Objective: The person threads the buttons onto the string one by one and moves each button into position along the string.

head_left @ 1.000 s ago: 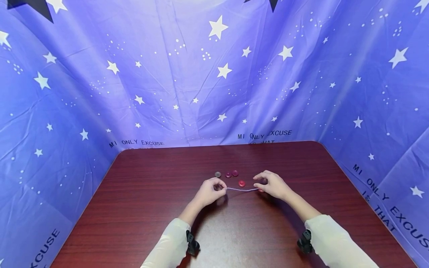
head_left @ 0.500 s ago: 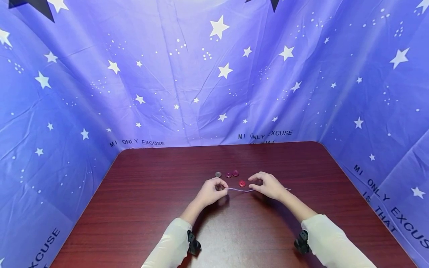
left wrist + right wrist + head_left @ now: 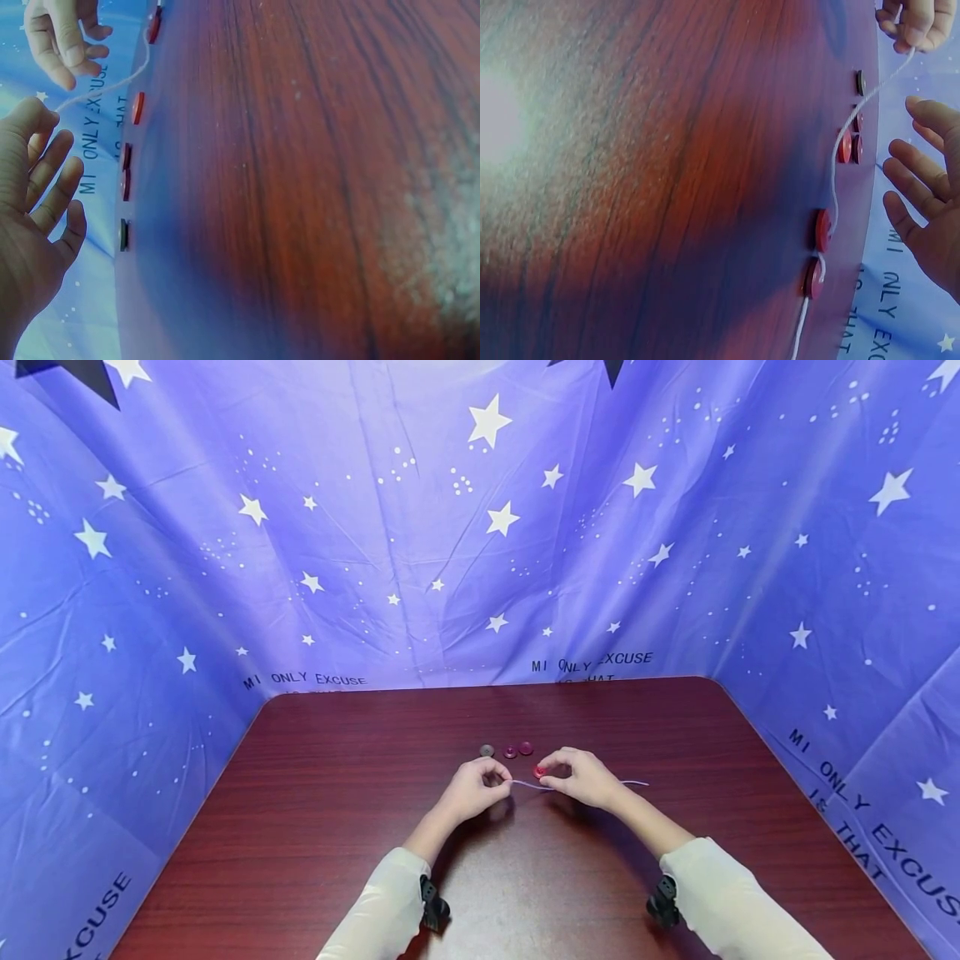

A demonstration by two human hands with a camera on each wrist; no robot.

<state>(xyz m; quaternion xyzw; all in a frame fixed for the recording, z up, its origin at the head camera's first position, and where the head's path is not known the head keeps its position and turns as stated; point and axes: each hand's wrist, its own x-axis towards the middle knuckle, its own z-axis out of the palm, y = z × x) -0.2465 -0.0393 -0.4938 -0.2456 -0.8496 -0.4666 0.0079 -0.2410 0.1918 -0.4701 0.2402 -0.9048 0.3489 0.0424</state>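
Note:
My left hand [image 3: 477, 788] pinches one end of a thin white cord [image 3: 838, 165] between thumb and index finger. The cord runs down to the table, where two red buttons [image 3: 823, 230] are threaded on it; in the head view my right hand hides them. My right hand [image 3: 583, 777] hovers with thumb and index finger apart, its fingertips right at a loose red button [image 3: 539, 772]. In the right wrist view that hand [image 3: 930, 187] has loosely bent fingers with nothing between them.
Behind the cord lie two dark red buttons [image 3: 526, 748] side by side and a grey-brown button [image 3: 487, 750] left of them. All rest on the reddish wooden table [image 3: 360, 827]. A blue star-patterned cloth [image 3: 420, 527] hangs around its far edges.
My right hand has moved left along the cord to the loose red button, and the cord's right tail now shows beyond the wrist. My left hand has stayed in place, pinching the cord.

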